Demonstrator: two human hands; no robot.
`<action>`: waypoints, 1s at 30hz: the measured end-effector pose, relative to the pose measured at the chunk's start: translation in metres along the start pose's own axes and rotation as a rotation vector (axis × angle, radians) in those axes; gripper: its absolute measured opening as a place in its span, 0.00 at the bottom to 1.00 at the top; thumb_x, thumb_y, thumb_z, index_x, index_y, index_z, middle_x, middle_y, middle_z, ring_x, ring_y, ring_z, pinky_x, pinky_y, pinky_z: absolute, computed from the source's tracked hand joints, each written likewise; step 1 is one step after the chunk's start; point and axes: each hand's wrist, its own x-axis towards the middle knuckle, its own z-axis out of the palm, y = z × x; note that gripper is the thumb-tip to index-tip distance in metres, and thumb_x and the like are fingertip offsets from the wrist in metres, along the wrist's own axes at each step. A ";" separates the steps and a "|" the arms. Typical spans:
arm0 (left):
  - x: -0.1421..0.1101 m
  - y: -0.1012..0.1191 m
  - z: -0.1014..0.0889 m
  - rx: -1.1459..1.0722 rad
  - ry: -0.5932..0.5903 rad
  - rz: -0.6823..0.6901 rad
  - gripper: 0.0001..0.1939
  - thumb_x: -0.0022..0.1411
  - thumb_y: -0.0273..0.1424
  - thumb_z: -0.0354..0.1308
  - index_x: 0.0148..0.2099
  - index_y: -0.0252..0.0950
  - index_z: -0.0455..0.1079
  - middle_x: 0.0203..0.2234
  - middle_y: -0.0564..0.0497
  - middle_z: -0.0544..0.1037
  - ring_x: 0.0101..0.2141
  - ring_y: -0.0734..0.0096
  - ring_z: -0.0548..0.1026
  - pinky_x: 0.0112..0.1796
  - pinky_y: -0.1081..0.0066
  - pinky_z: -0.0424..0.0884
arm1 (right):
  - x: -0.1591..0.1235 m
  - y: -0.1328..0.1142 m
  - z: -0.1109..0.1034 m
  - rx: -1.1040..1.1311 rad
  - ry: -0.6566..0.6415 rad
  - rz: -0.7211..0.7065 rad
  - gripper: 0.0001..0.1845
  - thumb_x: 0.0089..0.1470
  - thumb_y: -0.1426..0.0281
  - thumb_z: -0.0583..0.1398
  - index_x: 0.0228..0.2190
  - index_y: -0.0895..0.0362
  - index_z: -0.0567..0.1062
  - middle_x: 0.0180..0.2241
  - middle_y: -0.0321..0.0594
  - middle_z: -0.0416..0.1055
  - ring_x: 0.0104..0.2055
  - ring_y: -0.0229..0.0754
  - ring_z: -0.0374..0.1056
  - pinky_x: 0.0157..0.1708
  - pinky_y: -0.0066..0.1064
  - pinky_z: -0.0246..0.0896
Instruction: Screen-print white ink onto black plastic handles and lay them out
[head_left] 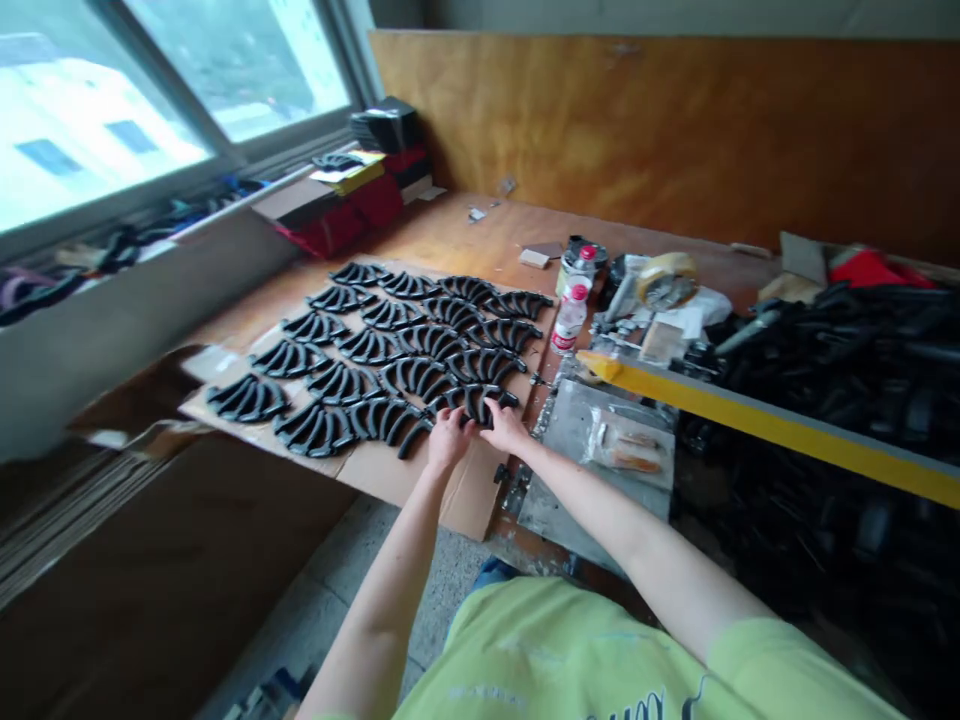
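Rows of curved black pieces point(409, 375), glossy and fanned out in arcs, cover a flat cardboard sheet point(397, 482). At the near right corner of these rows, my left hand point(450, 438) has its fingers curled on the end of one curved black piece. My right hand point(505, 428) is just beside it, thumb and forefinger bent around black pieces in the same row. What lies under the fingertips is partly hidden, and the pieces are too small to tell their exact kind.
Right of the cardboard stand two red-capped plastic bottles point(570, 315). A tape roll point(667, 280) lies behind a yellow-edged bar point(780, 425). A grey board point(555, 500) holds a small plastic bag point(626, 445). Dark parts point(832, 370) are heaped at right; red boxes point(345, 215) stand by the window.
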 end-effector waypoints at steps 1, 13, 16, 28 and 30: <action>-0.005 0.001 0.001 -0.001 0.013 0.015 0.23 0.64 0.38 0.52 0.58 0.34 0.66 0.55 0.36 0.65 0.46 0.57 0.74 0.45 0.63 0.69 | -0.008 0.005 -0.006 0.054 0.005 -0.036 0.38 0.50 0.64 0.64 0.60 0.58 0.60 0.49 0.53 0.69 0.49 0.49 0.68 0.47 0.35 0.61; -0.070 -0.002 -0.014 -0.223 0.021 -0.001 0.22 0.60 0.45 0.52 0.48 0.35 0.72 0.50 0.41 0.71 0.35 0.64 0.77 0.40 0.63 0.73 | -0.231 0.230 -0.114 -0.072 0.561 0.222 0.11 0.52 0.79 0.56 0.35 0.57 0.75 0.39 0.44 0.73 0.43 0.43 0.67 0.46 0.34 0.60; -0.073 0.008 -0.018 -0.299 0.028 0.023 0.22 0.59 0.46 0.53 0.47 0.36 0.73 0.47 0.42 0.72 0.35 0.64 0.77 0.37 0.64 0.75 | -0.255 0.275 -0.090 -0.303 0.358 0.260 0.12 0.45 0.82 0.59 0.34 0.60 0.75 0.43 0.50 0.71 0.54 0.49 0.60 0.51 0.35 0.57; -0.075 0.107 -0.040 -0.584 0.091 0.233 0.17 0.59 0.42 0.55 0.45 0.37 0.74 0.46 0.44 0.72 0.36 0.68 0.75 0.35 0.68 0.75 | -0.199 0.219 -0.120 -0.081 0.630 -0.201 0.03 0.55 0.74 0.57 0.30 0.55 0.67 0.34 0.40 0.70 0.38 0.43 0.63 0.39 0.31 0.57; -0.076 0.121 -0.044 -0.594 0.096 0.260 0.17 0.59 0.41 0.56 0.45 0.38 0.74 0.46 0.45 0.73 0.36 0.69 0.75 0.35 0.68 0.74 | -0.182 0.209 -0.112 -0.102 0.550 -0.321 0.06 0.56 0.76 0.55 0.30 0.56 0.71 0.35 0.43 0.72 0.42 0.44 0.63 0.42 0.33 0.57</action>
